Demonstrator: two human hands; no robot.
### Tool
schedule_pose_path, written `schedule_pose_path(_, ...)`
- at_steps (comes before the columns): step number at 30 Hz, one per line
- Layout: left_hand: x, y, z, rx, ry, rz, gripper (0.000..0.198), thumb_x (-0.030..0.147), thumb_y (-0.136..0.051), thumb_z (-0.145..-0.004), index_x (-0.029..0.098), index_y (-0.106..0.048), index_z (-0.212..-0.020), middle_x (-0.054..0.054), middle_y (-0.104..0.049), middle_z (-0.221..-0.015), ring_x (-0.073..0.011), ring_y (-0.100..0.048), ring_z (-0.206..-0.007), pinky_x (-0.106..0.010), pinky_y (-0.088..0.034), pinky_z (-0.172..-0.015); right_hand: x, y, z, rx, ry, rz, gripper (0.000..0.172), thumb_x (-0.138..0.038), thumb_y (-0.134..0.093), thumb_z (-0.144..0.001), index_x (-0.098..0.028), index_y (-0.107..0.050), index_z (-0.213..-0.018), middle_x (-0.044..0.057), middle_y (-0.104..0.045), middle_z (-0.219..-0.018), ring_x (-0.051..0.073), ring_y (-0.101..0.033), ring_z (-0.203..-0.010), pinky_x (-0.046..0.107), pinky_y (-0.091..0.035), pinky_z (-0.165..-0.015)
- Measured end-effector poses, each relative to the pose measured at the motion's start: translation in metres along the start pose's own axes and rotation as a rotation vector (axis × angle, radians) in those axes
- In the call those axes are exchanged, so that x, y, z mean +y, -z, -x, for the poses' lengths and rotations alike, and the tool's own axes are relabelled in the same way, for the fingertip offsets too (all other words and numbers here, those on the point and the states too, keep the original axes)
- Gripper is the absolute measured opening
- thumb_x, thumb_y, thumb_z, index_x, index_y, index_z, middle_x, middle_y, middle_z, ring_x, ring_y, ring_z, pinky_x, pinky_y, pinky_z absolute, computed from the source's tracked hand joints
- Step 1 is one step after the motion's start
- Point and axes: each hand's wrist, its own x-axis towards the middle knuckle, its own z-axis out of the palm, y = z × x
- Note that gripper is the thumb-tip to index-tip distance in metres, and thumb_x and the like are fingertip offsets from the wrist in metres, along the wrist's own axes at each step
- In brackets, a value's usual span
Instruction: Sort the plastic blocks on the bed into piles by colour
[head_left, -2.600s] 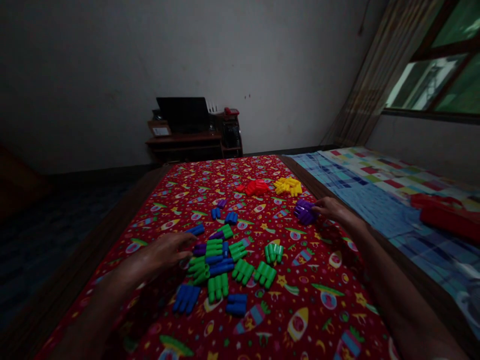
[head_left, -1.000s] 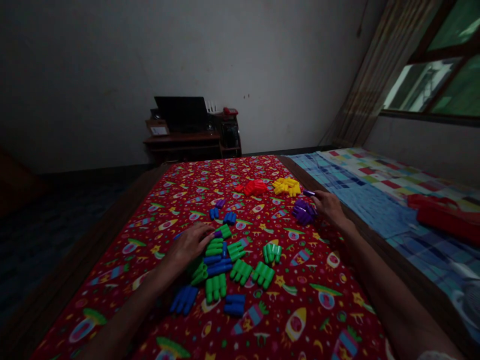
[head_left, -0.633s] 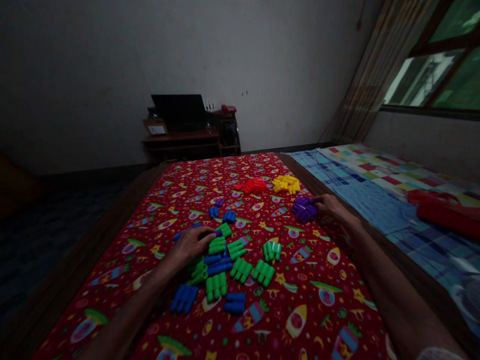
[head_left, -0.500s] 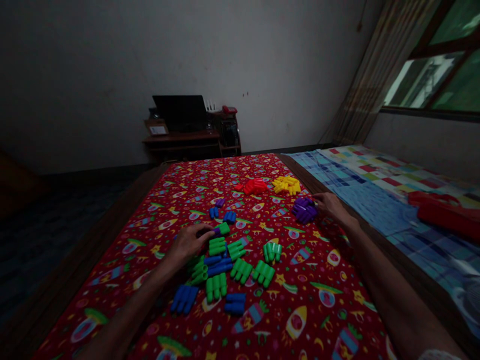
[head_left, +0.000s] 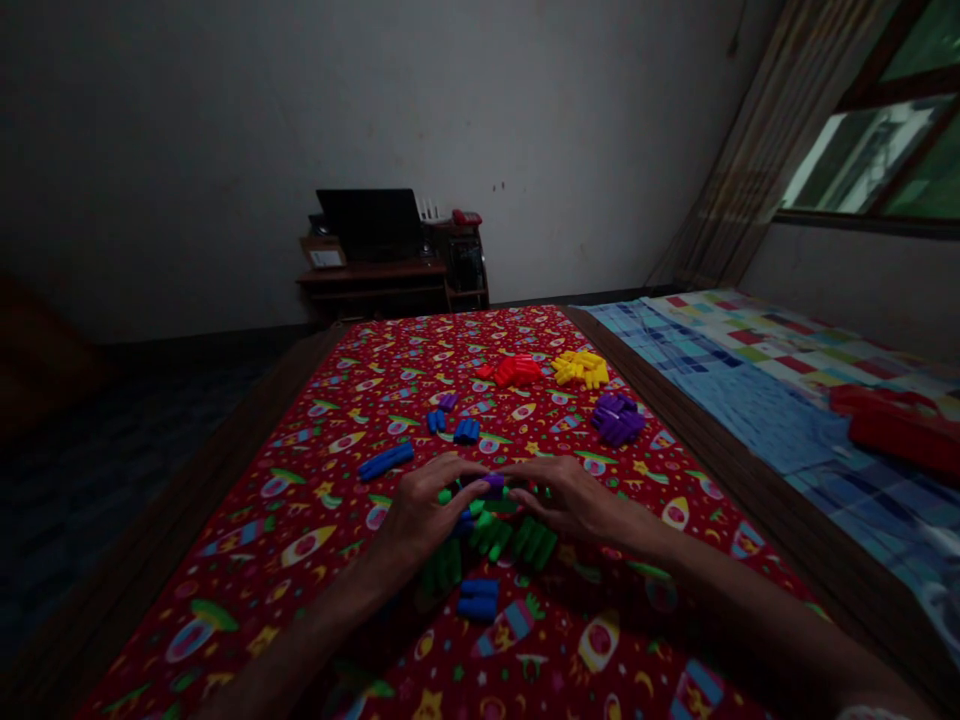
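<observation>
Over the middle of the table, my left hand (head_left: 433, 500) and my right hand (head_left: 571, 502) meet fingertip to fingertip. Between them is a purple toy block (head_left: 493, 486), pinched by both thumbs and fingers. A bit of green shows just below it; whether it is joined to the purple block I cannot tell. Beneath the hands lie loose green blocks (head_left: 534, 543), partly hidden by the fingers. A blue block (head_left: 478, 600) lies nearer to me, and a long blue block (head_left: 385, 461) lies left of my left hand.
Farther back are a red pile (head_left: 517, 370), a yellow pile (head_left: 581, 368) and a purple pile (head_left: 618, 418). Small blue blocks (head_left: 466, 431) lie left of these. A red patterned cloth (head_left: 600, 640) covers the table. A bed (head_left: 690, 375) adjoins on the right.
My right hand has left the purple pile and come to the middle. My left hand has moved right with the purple block, and both hands now touch it.
</observation>
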Motion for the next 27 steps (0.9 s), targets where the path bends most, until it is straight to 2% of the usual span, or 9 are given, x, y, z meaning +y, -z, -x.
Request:
schedule_pose_path(4, 0.001, -0.001, -0.001, 0.006, 0.035, 0.038, 0.023, 0.041, -0.060, -0.087, 0.022, -0.073, -0.084, -0.003, -0.075, -0.081, -0.0177, -0.070, -0.075, -0.027, -0.055, -0.074, 0.005, -0.005, 0.001, -0.075, -0.077, -0.051, 0.028, -0.027, -0.049, -0.094, -0.017, -0.069, -0.109, 0.006, -0.074, -0.090, 0.014, -0.064, -0.071, 0.022, -0.045, -0.065)
schedule_pose_path(9, -0.012, 0.005, -0.007, 0.066, 0.220, 0.077, 0.025, 0.044, -0.062, -0.082, 0.022, -0.073, -0.082, -0.002, -0.076, -0.083, -0.0190, -0.070, -0.076, -0.029, -0.056, -0.074, 0.017, -0.005, -0.001, -0.127, -0.139, -0.062, 0.030, -0.032, -0.048, -0.094, -0.016, -0.072, -0.104, 0.003, -0.073, -0.080, 0.013, -0.062, -0.065, 0.021, -0.044, -0.060)
schedule_pose_path(11, -0.014, 0.005, -0.007, 0.031, 0.250, 0.101, 0.024, 0.044, -0.063, -0.081, 0.022, -0.073, -0.082, -0.002, -0.076, -0.085, -0.0194, -0.070, -0.077, -0.029, -0.057, -0.074, 0.018, -0.006, 0.000, -0.089, -0.144, -0.069, 0.033, -0.037, -0.049, -0.094, -0.016, -0.070, -0.109, 0.006, -0.074, -0.088, 0.015, -0.064, -0.072, 0.023, -0.046, -0.065)
schedule_pose_path(14, -0.009, -0.001, -0.003, -0.066, 0.201, 0.134, 0.020, 0.039, -0.063, -0.081, 0.023, -0.073, -0.086, -0.002, -0.076, -0.088, -0.0203, -0.071, -0.082, -0.031, -0.057, -0.079, 0.015, -0.010, 0.000, 0.002, -0.125, -0.114, 0.036, -0.040, -0.052, -0.092, -0.018, -0.066, -0.118, 0.009, -0.073, -0.104, 0.019, -0.066, -0.086, 0.027, -0.049, -0.074)
schedule_pose_path(18, -0.003, -0.008, 0.001, -0.120, 0.167, 0.191, 0.025, 0.035, -0.062, -0.082, 0.022, -0.070, -0.103, -0.003, -0.076, -0.096, -0.0203, -0.071, -0.087, -0.030, -0.057, -0.078, 0.016, -0.008, -0.003, 0.039, -0.084, -0.117, 0.029, -0.034, -0.052, -0.092, -0.019, -0.071, -0.109, 0.007, -0.075, -0.095, 0.016, -0.067, -0.076, 0.024, -0.049, -0.068)
schedule_pose_path(20, -0.006, -0.006, 0.001, -0.104, 0.179, 0.165, 0.026, 0.034, -0.060, -0.084, 0.022, -0.068, -0.105, -0.003, -0.075, -0.098, -0.0197, -0.071, -0.088, -0.030, -0.057, -0.079, 0.025, 0.006, -0.005, 0.117, -0.095, -0.019, 0.028, -0.031, -0.051, -0.092, -0.018, -0.072, -0.104, 0.007, -0.075, -0.089, 0.015, -0.067, -0.072, 0.023, -0.048, -0.066)
schedule_pose_path(22, -0.012, -0.001, -0.001, -0.074, 0.185, 0.108, 0.024, 0.034, -0.056, -0.086, 0.022, -0.069, -0.102, -0.004, -0.075, -0.098, -0.0196, -0.070, -0.088, -0.031, -0.056, -0.080, 0.044, 0.030, -0.006, 0.254, -0.158, 0.105, 0.027, -0.030, -0.052, -0.090, -0.018, -0.073, -0.101, 0.007, -0.075, -0.089, 0.016, -0.067, -0.073, 0.025, -0.049, -0.067)
schedule_pose_path(25, -0.022, 0.006, -0.005, -0.049, 0.175, 0.049, 0.026, 0.036, -0.050, -0.088, 0.022, -0.071, -0.095, -0.005, -0.075, -0.099, -0.0201, -0.069, -0.089, -0.031, -0.056, -0.081, 0.085, 0.073, 0.001, 0.447, -0.352, 0.302, 0.027, -0.028, -0.054, -0.086, -0.017, -0.075, -0.097, 0.009, -0.075, -0.094, 0.020, -0.068, -0.081, 0.029, -0.050, -0.075)
schedule_pose_path(27, -0.026, 0.010, -0.007, -0.051, 0.156, 0.038, 0.027, 0.035, -0.049, -0.088, 0.022, -0.071, -0.093, -0.005, -0.075, -0.098, -0.0204, -0.069, -0.090, -0.031, -0.055, -0.082, 0.113, 0.097, 0.012, 0.470, -0.508, 0.390, 0.028, -0.027, -0.054, -0.084, -0.016, -0.076, -0.095, 0.009, -0.076, -0.091, 0.021, -0.068, -0.082, 0.029, -0.050, -0.075)
